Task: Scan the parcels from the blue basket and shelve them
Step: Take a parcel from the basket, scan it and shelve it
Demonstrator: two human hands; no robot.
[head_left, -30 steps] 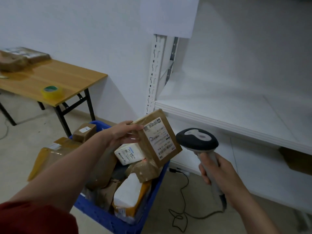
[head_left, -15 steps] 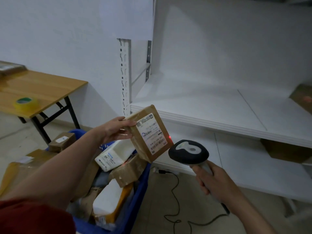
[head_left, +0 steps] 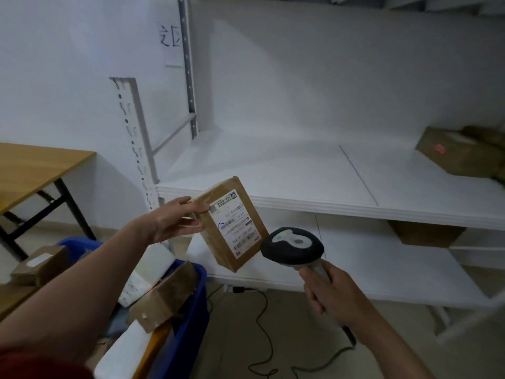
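My left hand (head_left: 175, 218) holds a brown cardboard parcel (head_left: 232, 222) by its left edge, tilted, with its white barcode label facing me. It hangs just in front of the white shelf's (head_left: 300, 170) front edge. To the parcel's lower right, my right hand (head_left: 333, 296) grips the handle of a black and grey barcode scanner (head_left: 292, 246), whose head sits close beside the parcel. The blue basket (head_left: 191, 318) stands at the lower left with several parcels in it.
A brown box (head_left: 459, 151) with a red light spot lies at the shelf's far right, another (head_left: 426, 232) on the shelf below. The scanner's cable (head_left: 262, 324) trails over the floor. A wooden table (head_left: 32, 168) stands at the left. The shelf upright (head_left: 136, 140) rises beside the basket.
My view has swung right and up toward the shelf. The left hand has carried the parcel up and to the right, near the shelf edge. The scanner stays close beside it.
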